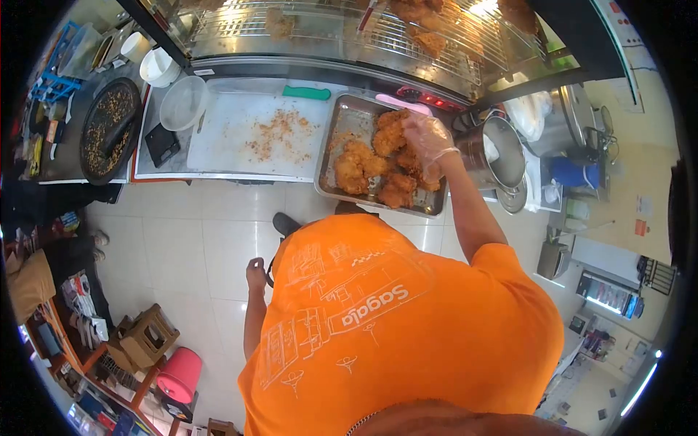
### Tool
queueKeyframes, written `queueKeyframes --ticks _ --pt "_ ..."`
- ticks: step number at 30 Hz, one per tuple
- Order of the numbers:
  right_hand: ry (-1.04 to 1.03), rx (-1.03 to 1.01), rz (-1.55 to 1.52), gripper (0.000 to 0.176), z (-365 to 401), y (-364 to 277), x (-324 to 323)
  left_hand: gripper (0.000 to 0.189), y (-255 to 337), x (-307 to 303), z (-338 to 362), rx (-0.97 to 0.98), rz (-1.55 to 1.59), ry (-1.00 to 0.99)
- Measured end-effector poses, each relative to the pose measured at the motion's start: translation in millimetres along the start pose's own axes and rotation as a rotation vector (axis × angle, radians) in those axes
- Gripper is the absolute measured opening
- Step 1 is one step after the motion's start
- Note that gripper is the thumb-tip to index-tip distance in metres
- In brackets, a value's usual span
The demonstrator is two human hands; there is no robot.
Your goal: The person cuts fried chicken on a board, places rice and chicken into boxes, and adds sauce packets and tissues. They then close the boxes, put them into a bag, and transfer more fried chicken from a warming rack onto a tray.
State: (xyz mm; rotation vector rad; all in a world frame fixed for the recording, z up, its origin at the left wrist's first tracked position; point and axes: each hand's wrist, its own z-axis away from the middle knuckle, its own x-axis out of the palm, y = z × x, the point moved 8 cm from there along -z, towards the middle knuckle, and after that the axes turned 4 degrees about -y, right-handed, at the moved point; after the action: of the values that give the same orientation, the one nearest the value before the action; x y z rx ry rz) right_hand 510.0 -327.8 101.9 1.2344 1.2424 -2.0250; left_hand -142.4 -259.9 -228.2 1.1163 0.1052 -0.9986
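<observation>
My right hand (427, 142), in a clear plastic glove, reaches over the right side of a metal tray (325, 156). Its fingers are bent around a piece of fried chicken (407, 157), partly hidden beneath the hand. More browned, crusted pieces (353, 168) lie at the left and front of the tray. Down by my left side hangs my left hand (256, 274), bare and loosely curled, with nothing visible in it.
A white board (240, 149) with crumbs and a green-handled knife (306, 93) lies left of the tray. A clear bowl (183, 104) sits beyond it. Above is a glass display case (320, 69). At right stands a metal pot (509, 161); a person's legs (69, 265) show at left.
</observation>
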Motion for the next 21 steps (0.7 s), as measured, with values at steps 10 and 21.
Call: queueKeyframes --ticks 10,21 --pt "-0.251 -0.38 0.059 0.04 -12.1 -101.8 100.2 0.032 31.1 8.6 -5.1 -0.358 0.24 0.044" --pt "-0.595 -0.295 0.457 0.032 -18.1 -121.5 133.0 0.031 1.2 54.3 43.6 -0.124 0.175 -0.012"
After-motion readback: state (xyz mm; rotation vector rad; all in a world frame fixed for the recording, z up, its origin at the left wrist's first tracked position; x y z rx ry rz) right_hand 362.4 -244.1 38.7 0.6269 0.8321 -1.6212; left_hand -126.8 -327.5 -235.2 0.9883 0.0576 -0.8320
